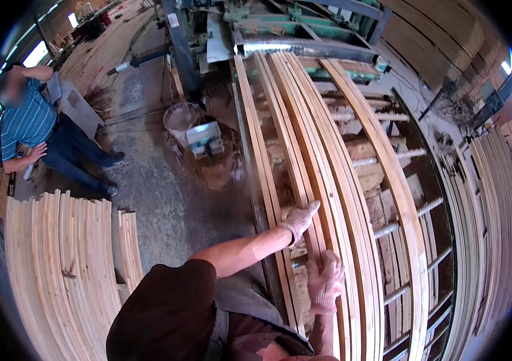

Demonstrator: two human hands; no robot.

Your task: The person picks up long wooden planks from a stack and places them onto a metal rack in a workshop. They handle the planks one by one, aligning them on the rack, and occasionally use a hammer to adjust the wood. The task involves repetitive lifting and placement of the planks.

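Both my hands wear pale work gloves and are on long, narrow wooden boards that lie lengthwise on a roller bed. My left hand point(302, 222) is closed over a board point(293, 162) left of the middle, its wrist coming across from the left. Closer to me, my right hand point(326, 283) curls its fingers over the same group of boards. Just right of them lies a tight bundle of boards point(335, 162). A separate pair of strips point(263, 162) runs along the left edge of the bed. One wider plank point(382, 147) lies apart at the right.
A green machine frame point(304, 47) stands at the bed's far end. Metal rollers point(429, 206) show between boards, with offcuts below. Left are a bucket point(178, 120), a standing person point(33, 123) and a board stack point(57, 259). More stacked boards point(475, 210) line the right.
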